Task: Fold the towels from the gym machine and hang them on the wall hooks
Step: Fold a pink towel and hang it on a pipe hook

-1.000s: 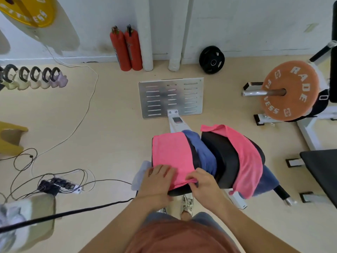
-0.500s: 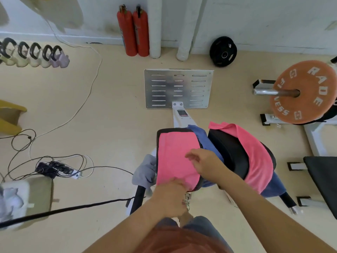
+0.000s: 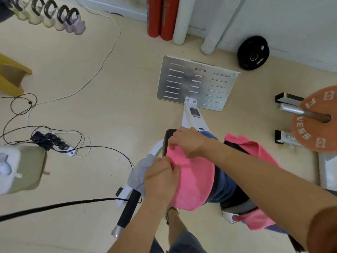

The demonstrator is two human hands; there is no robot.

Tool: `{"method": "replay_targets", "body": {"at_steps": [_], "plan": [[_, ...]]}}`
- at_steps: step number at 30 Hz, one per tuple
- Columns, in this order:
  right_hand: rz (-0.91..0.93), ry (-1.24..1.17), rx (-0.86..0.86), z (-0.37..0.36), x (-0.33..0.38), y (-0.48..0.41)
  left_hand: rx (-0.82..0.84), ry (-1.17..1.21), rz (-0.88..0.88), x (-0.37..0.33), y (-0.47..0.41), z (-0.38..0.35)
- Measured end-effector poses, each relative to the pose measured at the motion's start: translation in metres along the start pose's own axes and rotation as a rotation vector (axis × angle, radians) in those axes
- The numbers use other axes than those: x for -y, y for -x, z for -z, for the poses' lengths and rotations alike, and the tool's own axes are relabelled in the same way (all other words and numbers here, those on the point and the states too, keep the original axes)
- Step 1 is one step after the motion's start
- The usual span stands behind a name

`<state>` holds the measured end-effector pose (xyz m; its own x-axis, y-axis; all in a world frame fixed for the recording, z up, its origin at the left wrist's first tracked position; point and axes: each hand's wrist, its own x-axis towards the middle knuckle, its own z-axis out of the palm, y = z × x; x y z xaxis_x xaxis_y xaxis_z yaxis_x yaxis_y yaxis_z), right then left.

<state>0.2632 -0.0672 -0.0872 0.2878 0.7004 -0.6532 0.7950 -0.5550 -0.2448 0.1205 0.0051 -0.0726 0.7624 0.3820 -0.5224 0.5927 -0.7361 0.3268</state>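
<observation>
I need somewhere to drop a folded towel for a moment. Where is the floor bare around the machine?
Bare floor lies between the white cable and the metal footplate, and in front of the kettlebells. It is crowded by the power strip with its tangled wires, and on the padded seat, where both hands work the pink towel.

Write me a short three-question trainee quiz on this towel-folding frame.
1. True or false: both hands rest on the same pink towel.
2. Which hand sits at the towel's far edge? A) left hand B) right hand
3. Fill in: a second pink towel lies draped further ____ along the machine.

Key: 1 true; 2 B; 3 right.
</observation>
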Motion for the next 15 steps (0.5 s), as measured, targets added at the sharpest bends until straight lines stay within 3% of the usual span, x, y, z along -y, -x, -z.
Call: {"method": "replay_targets", "body": {"at_steps": [6, 11, 15], "plan": [[0.059, 0.153, 0.052, 0.009, -0.011, -0.02, -0.06, -0.023, 0.035, -0.002, -0.002, 0.007], [-0.064, -0.182, 0.151, 0.034, -0.027, -0.029, -0.16, -0.016, -0.103, 0.01, -0.007, -0.007], [-0.109, -0.498, 0.05, 0.034, -0.028, -0.036, -0.185, 0.145, -0.097, 0.013, -0.006, -0.013]]}}
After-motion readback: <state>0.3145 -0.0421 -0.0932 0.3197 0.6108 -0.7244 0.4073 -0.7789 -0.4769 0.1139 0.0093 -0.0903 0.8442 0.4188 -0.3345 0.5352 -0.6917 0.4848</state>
